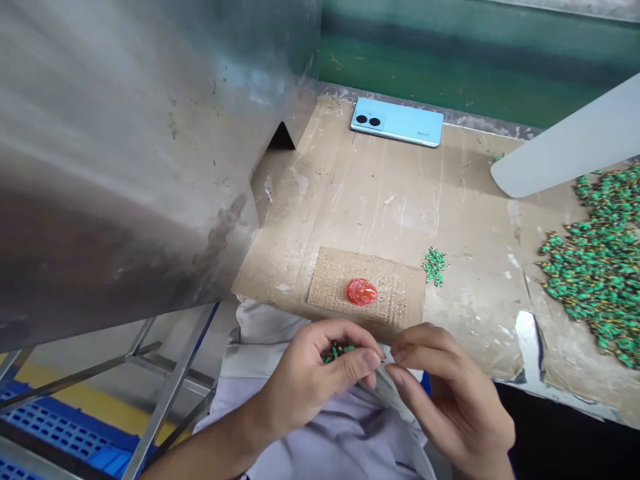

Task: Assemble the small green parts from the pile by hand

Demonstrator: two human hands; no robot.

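Observation:
My left hand is cupped shut around a small heap of green parts, held over my lap below the table edge. My right hand sits right beside it, thumb and forefinger pinched together and meeting the left thumb; what they pinch is too small to name. Just beyond the hands a perforated cardboard pad lies on the table with a red translucent lump on it. A little cluster of green parts lies right of the pad.
A large pile of green parts covers the table's right side. A light blue phone lies face down at the back by the green wall. A big metal chute fills the left. A white blade-like shape juts in from the right.

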